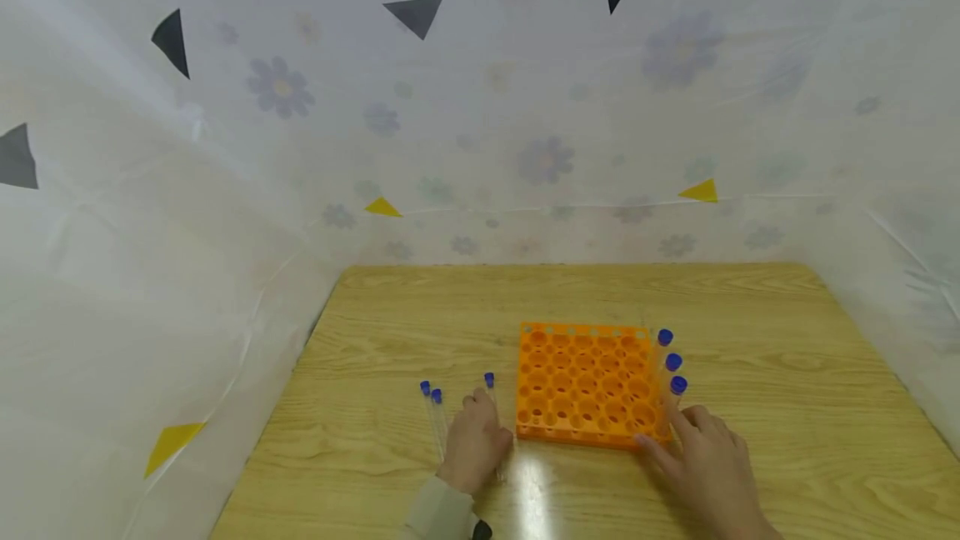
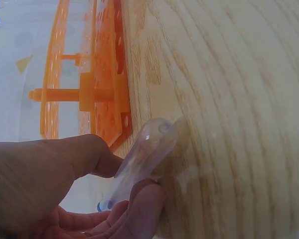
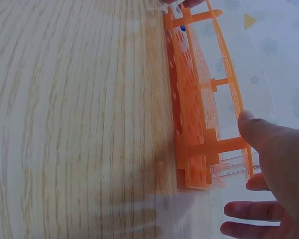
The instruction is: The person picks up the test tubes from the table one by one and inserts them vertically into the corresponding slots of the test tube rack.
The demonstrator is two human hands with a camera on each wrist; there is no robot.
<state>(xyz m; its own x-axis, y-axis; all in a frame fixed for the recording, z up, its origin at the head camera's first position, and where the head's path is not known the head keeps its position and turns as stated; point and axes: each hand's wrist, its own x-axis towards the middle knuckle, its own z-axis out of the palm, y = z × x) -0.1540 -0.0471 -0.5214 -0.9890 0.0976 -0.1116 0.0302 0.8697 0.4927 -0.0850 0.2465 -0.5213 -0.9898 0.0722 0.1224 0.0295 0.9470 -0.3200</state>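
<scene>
An orange test tube rack (image 1: 585, 386) stands on the wooden table, with three blue-capped test tubes (image 1: 673, 362) upright along its right edge. My left hand (image 1: 474, 440) is left of the rack, pinching a clear test tube (image 2: 144, 149) between thumb and fingers. That tube lies low over the tabletop, its blue cap (image 1: 490, 379) pointing away from me and its round end toward me. My right hand (image 1: 708, 461) grips the rack's near right corner. In the right wrist view its thumb (image 3: 256, 130) rests on the top plate; other fingers are at the rack's end.
Two more capped tubes (image 1: 437, 397) lie on the table (image 1: 360, 457) just left of my left hand. A pale patterned sheet (image 1: 480, 123) with dark and yellow triangles hangs behind and at both sides of the table.
</scene>
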